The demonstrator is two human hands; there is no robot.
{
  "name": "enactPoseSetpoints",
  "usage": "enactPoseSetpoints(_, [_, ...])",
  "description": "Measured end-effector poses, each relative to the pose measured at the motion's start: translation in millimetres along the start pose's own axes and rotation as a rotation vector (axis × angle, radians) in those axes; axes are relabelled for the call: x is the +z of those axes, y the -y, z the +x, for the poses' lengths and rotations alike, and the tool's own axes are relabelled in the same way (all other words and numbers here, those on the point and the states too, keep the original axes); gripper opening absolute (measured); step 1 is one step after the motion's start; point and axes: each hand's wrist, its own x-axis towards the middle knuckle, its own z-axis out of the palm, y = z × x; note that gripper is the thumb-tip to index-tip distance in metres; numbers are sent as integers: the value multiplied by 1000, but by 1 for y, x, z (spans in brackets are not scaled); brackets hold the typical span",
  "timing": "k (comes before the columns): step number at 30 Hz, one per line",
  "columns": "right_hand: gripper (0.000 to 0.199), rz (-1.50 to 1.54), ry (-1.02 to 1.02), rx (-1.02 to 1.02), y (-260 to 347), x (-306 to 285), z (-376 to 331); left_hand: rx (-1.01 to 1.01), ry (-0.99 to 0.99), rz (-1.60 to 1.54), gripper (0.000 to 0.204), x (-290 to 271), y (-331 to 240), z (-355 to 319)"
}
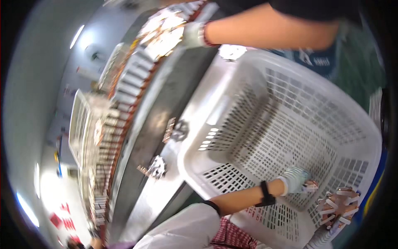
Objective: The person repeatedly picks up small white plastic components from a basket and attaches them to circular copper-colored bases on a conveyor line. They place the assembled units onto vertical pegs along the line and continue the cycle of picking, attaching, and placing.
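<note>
My left hand point(295, 179), in a striped white glove with a black band on its wrist, is inside a large white plastic basket point(195, 147). Its fingers are closed on a small copper-coloured and silver metal part point(310, 186). At the lower right, my right hand point(325, 238), also gloved, holds a cluster of copper-coloured and silver metal parts point(338, 206) by the basket's near right corner. The cluster hides most of the right fingers. The exact kind of these parts does not show.
Left of the basket, small metal parts point(157, 167) lie on a steel bench point(155, 195). A roller conveyor point(120, 116) runs beyond it, carrying crates point(83, 120). At the top, a co-worker's gloved hand point(193, 35) touches a shiny heap of metal parts point(161, 33).
</note>
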Motion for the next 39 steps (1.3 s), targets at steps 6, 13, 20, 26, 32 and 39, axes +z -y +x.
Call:
enactPoseSetpoints(6, [50,-245,592,194,-4,256,-52,-488,-837,-626,26,-215,-37,-322])
enactPoseSetpoints(13, [51,-366,1011,471,-108,487,-262,-945,-2159,-629,26,-128,17,-692])
enactPoseSetpoints(20, [56,-452,1278,841,-355,540,-336,-1190,-2062,-1192,47,-14,163,-877])
enactPoseSetpoints(26, [53,-416,1085,1026,-415,570,-411,-1395,-1781,-1116,70,-49,186,-925])
enactPoseSetpoints(32, [46,-411,960,1219,-419,597,-442,-1238,-1573,458,45,-62,145,-943])
enactPoseSetpoints(39, [43,-391,1057,1397,-409,625,-481,-697,-1455,-683,48,-111,120,-894])
